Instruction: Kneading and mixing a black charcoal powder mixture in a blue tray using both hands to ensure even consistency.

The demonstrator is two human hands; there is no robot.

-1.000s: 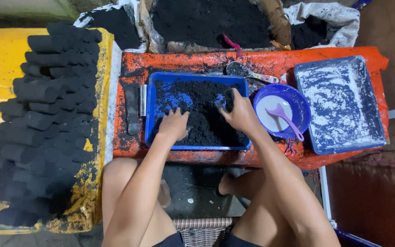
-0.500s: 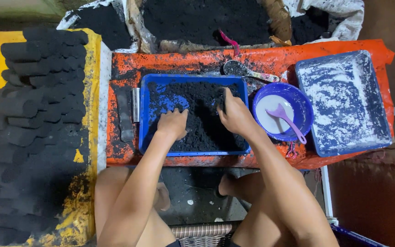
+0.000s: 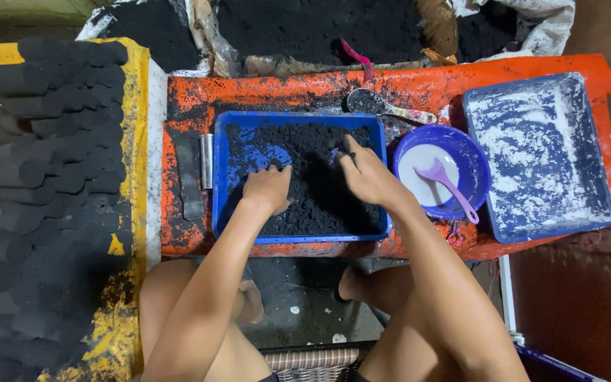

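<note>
From the head camera, looking straight down, the person sits low with bare knees either side of a gap, facing an orange surface (image 3: pixel 419 88) smeared with black dust. At its middle lies a blue tray (image 3: pixel 220 184) holding a bed of black powder (image 3: pixel 305 191), heaped toward the middle and right, with bare blue showing at the upper left corner. Both hands are down in that powder. The left hand (image 3: pixel 266 189) lies palm down with its fingers curled into the dark mass, loosely closed as if gathering a clump; how much it holds cannot be told, since the fingertips are buried. The right hand (image 3: pixel 365 173) sits near the tray's upper right, its fingers bent and drawn together, pinching or crumbling a small lump of powder at the tips. The tray lies within easy reach between the knees, which suits working it with both hands at once.

Just right of the tray stands a round purple bowl (image 3: pixel 476 166) of white liquid with a pale plastic spoon (image 3: pixel 447 180) resting in it, close beside the right hand. Further right is a second tray (image 3: pixel 539 155) dusted with white powder. Behind the blue tray lies a sooty spoon (image 3: pixel 383 106), and beyond that open sacks (image 3: pixel 305 28) of black powder. At the far left, stacked black cylinders (image 3: pixel 44 141) lie on a yellow sheet (image 3: pixel 136 141), well apart from the wet things
</note>
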